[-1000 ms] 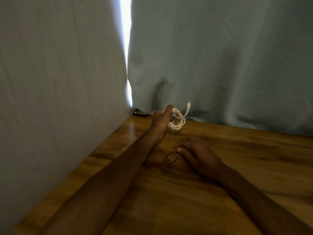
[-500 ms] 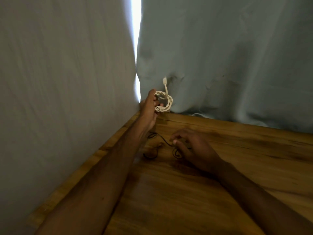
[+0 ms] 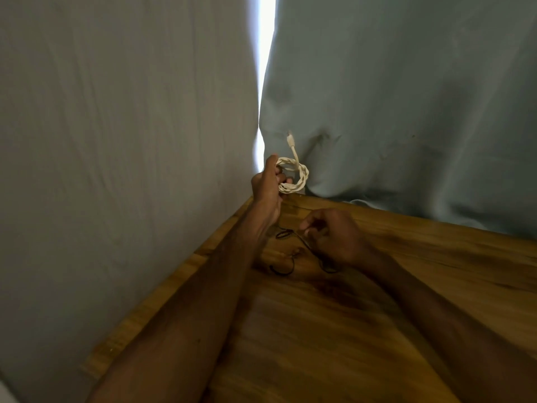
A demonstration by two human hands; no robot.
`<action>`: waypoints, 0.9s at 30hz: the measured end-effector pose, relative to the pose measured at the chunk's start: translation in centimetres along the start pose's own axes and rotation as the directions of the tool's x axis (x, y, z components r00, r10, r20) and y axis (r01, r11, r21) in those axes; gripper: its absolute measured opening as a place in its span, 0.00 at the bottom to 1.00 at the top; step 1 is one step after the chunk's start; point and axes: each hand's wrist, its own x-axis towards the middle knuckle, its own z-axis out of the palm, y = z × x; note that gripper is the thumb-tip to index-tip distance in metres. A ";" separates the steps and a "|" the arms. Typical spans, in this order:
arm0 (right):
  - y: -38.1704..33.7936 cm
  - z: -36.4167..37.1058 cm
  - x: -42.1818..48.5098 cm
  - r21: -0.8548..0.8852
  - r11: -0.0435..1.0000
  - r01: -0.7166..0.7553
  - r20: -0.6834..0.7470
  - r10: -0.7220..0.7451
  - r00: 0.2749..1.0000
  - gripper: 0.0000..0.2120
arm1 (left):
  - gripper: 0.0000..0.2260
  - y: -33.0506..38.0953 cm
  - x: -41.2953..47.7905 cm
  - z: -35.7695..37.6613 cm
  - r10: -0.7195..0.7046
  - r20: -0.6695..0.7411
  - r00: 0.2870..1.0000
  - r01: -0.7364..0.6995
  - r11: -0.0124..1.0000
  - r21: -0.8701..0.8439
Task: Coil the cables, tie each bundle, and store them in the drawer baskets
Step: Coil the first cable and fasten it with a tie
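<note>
My left hand (image 3: 267, 187) grips a coiled white cable (image 3: 297, 175) and holds it up above the far left corner of the wooden table (image 3: 319, 330). One plug end of the coil sticks straight up. A thin black tie string (image 3: 286, 267) lies looped on the wood below. My right hand (image 3: 334, 235) has its fingers curled over that string and pinches it just off the surface. Part of the string is hidden under this hand.
Pale grey-blue curtains (image 3: 392, 97) hang along the table's back and left sides, with a bright gap (image 3: 266, 53) between them. No drawer or basket is in view.
My left hand has lifted the white coil a little higher, its plug end now pointing up. My right hand rose off the table, its fingers closing on the black string.
</note>
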 end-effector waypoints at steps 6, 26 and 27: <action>-1.7 -1.2 -1.5 -0.073 0.973 0.221 0.291 -0.191 0.938 0.12 | 0.13 -0.5 0.1 0.0 -0.010 -0.011 1.000 0.010 0.999 0.038; -1.5 -5.1 -5.3 0.140 0.977 0.160 0.041 -0.167 0.985 0.03 | 0.15 -2.9 -1.6 2.7 0.158 0.169 0.973 -0.208 0.917 0.341; -1.1 -6.1 -5.7 0.231 0.967 0.111 0.012 -0.117 0.993 0.03 | 0.16 -3.1 -1.8 3.0 0.169 0.187 0.968 -0.227 0.905 0.358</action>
